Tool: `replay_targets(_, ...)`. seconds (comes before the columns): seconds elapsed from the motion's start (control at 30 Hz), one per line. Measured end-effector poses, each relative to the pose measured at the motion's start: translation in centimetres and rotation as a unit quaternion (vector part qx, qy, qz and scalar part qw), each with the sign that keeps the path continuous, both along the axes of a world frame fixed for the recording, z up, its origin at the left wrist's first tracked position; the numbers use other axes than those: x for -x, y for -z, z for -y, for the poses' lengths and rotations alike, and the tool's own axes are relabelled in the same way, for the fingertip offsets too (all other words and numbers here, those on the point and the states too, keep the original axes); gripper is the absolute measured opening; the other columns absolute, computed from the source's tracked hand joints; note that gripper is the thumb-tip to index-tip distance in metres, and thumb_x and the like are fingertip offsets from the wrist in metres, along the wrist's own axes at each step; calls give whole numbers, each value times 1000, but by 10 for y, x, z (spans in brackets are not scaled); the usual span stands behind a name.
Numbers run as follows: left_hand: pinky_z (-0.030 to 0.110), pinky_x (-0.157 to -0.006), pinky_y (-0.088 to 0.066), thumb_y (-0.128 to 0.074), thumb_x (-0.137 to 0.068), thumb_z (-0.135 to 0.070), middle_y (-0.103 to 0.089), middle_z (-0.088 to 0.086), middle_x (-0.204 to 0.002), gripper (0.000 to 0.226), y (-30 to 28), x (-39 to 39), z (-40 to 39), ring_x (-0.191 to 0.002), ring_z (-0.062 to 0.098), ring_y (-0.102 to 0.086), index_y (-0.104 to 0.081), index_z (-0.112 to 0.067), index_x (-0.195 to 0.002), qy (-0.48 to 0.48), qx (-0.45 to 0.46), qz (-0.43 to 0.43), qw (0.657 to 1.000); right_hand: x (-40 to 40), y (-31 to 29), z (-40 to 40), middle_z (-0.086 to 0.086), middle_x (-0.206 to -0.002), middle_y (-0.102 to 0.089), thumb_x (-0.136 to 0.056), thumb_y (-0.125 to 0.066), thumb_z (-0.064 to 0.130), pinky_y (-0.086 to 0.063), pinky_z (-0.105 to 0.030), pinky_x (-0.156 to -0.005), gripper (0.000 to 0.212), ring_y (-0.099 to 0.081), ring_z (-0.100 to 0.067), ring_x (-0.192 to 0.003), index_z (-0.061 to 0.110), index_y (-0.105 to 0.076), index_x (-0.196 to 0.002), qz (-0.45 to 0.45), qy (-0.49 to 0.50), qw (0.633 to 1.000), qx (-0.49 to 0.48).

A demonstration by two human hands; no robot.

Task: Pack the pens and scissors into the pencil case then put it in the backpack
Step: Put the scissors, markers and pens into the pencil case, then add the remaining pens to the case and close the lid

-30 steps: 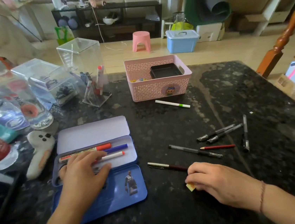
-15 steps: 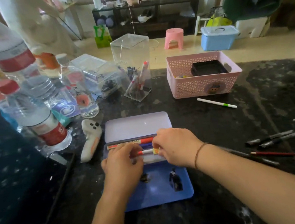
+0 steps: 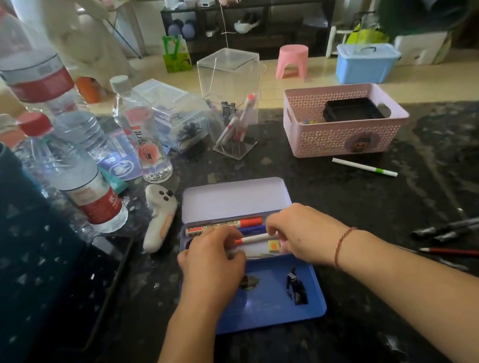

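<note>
Right hand [image 3: 299,234] has crossed over to the pencil case [image 3: 250,257], yellow eraser [image 3: 273,246] dropped beneath it; left hand [image 3: 211,262] flat, fingers loose. Pens [image 3: 458,228] right of both remain.

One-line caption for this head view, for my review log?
Both hands, left and right, arrange markers in the open blue pencil case; more pens wait on the table.

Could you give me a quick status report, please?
Both hands, left and right, in open pencil case. Several pens remain on table. Nothing blocking.
</note>
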State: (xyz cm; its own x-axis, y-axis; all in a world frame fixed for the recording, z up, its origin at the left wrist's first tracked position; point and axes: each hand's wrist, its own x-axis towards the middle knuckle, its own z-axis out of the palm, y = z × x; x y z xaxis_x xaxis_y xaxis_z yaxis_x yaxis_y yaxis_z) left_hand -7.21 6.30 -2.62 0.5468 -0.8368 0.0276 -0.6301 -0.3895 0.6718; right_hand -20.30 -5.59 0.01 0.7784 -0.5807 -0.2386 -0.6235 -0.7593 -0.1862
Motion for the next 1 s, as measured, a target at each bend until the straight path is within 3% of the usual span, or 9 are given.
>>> replay_targets(0.23, 46, -94, -47, -70, -78, -15, -61, -21, -87, 32, -2, -6, -5, -88, 2, -57, -56, -45, -80, 16, 8, -27, 999, 20, 1, 6, 1, -98, -56, -85, -65, 31, -45, -27, -75, 5, -50, -17, -91, 30, -63, -89, 48, -15, 998, 44)
replay_targets(0.33, 45, -93, -47, -63, -75, -6, -58, -24, -85, 42, -7, -14, -11, -91, 8, -57, -54, -47, -72, 44, -8, 3, 999, 35, -4, -1, 4, -95, -61, -85, -65, 29, -48, -29, -80, 7, -51, -10, -91, 23, -66, -88, 157, -28, 987, 27)
replay_targets(0.43, 41, -89, -48, -62, -72, -6, -58, -21, -88, 40, -18, -25, -21, -89, 7, -57, -53, -45, -69, 97, -50, 27, 994, 65, -9, -39, 9, -85, -60, -84, -60, 41, -46, -26, -69, 14, -51, -8, -80, 27, -63, -84, 225, -75, 969, 70)
replay_targets(0.5, 33, -82, -49, -64, -72, -14, -57, -17, -85, 30, -28, -25, -33, -84, 9, -57, -52, -40, -66, 108, -106, 39, 988, 80, 5, -65, 12, -86, -60, -79, -54, 57, -47, -27, -60, 28, -53, -10, -76, 31, -63, -83, 155, -131, 971, 126)
replay_targets(0.57, 31, -74, -48, -63, -76, -33, -57, -13, -85, 12, -33, -22, -51, -84, 15, -58, -52, -31, -71, 58, -194, 85, 976, 89, 26, -78, 12, -86, -61, -74, -56, 59, -48, -27, -54, 29, -56, -13, -74, 32, -63, -84, 116, -141, 974, 137)
replay_targets(0.7, 33, -79, -48, -45, -83, -64, -61, -1, -116, 44, -32, -20, -85, -103, 22, -61, -55, -25, -101, -37, -379, 120, 917, 94, 50, -80, 11, -81, -60, -77, -59, 40, -44, -24, -48, 12, -55, -14, -69, 31, -62, -82, 204, -107, 961, 151)
replay_targets(0.77, 33, -81, -49, -46, -83, -56, -63, 0, -118, 41, -28, -18, -90, -104, 23, -62, -59, -24, -105, -39, -372, 116, 920, 95, 56, -81, 10, -78, -60, -88, -50, 37, -41, -18, -53, 18, -54, -11, -68, 28, -64, -81, 246, -101, 950, 162)
replay_targets(0.83, 32, -78, -51, -48, -81, -45, -66, -1, -109, 28, -31, -15, -93, -99, 23, -64, -61, -23, -93, -22, -346, 104, 932, 94, 61, -84, 9, -77, -62, -94, -43, 33, -42, -17, -56, 28, -54, -11, -67, 25, -67, -79, 292, -94, 935, 179)
replay_targets(1.0, 30, -63, -51, -51, -73, -38, -63, -1, -69, 20, -51, -19, -93, -68, 17, -61, -56, -21, -65, -68, -232, 94, 966, 93, 36, -83, 4, -75, -66, -79, -65, 13, -48, -29, -47, 10, -58, -23, -58, 19, -70, -73, 379, -34, 887, 263)
